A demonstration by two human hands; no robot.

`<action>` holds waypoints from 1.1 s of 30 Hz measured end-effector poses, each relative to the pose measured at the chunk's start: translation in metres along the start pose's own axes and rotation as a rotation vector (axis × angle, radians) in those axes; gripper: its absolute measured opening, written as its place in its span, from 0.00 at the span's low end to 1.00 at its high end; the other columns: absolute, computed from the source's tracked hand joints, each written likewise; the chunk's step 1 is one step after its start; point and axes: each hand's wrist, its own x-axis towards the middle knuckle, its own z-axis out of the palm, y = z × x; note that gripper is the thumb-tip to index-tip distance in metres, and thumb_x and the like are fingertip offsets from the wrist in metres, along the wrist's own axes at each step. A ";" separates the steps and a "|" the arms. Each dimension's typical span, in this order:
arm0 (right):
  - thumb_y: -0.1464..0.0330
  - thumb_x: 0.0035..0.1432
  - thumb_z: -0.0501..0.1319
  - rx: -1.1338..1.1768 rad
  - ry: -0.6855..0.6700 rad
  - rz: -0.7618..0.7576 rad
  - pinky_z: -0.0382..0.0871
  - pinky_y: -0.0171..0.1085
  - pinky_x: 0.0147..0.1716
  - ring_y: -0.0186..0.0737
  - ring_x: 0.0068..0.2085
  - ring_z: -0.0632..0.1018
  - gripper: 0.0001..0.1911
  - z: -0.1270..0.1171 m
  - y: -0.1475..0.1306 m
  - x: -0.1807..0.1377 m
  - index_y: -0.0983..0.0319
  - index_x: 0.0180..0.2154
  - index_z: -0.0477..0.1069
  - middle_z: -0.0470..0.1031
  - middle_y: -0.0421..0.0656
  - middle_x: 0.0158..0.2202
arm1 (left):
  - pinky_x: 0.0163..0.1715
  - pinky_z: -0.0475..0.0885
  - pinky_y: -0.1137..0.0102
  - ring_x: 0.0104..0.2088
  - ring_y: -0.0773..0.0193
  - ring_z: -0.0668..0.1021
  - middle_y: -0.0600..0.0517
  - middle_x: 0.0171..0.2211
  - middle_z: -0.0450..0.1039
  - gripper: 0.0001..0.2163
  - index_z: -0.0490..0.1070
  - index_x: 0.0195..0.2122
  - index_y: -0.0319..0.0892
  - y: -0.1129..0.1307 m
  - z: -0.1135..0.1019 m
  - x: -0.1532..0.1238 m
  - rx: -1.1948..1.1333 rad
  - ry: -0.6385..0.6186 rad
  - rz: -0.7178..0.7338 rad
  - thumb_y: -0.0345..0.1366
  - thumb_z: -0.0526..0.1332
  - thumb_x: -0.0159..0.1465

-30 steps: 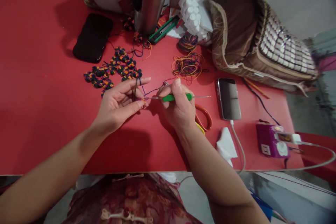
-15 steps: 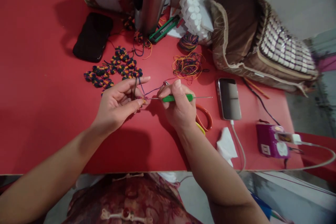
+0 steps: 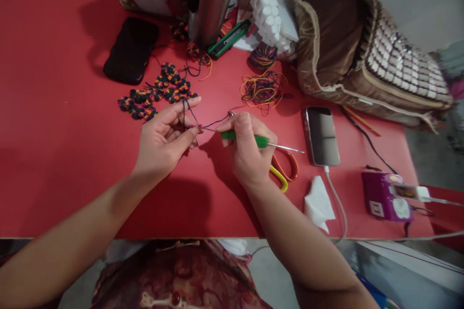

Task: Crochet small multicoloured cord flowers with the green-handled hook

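My right hand (image 3: 248, 147) is closed around a green-handled crochet hook (image 3: 259, 141), whose metal tip points left into a small knot of multicoloured yarn. My left hand (image 3: 165, 137) pinches that yarn between thumb and middle finger, with the strand looped over the raised forefinger. The yarn strand (image 3: 217, 120) runs from the hands toward a loose tangle of yarn (image 3: 261, 90) further back. A finished strip of crocheted multicoloured pieces (image 3: 155, 96) lies on the red table (image 3: 54, 120) just beyond my left hand.
Orange and yellow scissors (image 3: 284, 171) lie under my right wrist. To the right are a phone (image 3: 322, 136) on a charging cable, a white tissue (image 3: 319, 203) and a purple plug block (image 3: 384, 197). A black case (image 3: 131, 50), metal flask (image 3: 212, 0) and brown bag (image 3: 348, 48) stand behind.
My right hand has tilted the hook so its free end drops to the lower right, and the tip has moved slightly up toward my left fingers. The view has shifted a little.
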 end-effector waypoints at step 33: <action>0.39 0.72 0.66 0.321 -0.134 0.270 0.62 0.37 0.21 0.31 0.19 0.64 0.31 -0.001 0.018 0.023 0.54 0.25 0.76 0.57 0.32 0.16 | 0.27 0.78 0.67 0.29 0.64 0.81 0.55 0.32 0.80 0.20 0.86 0.57 0.48 0.005 0.000 -0.002 -0.136 -0.130 -0.076 0.25 0.75 0.65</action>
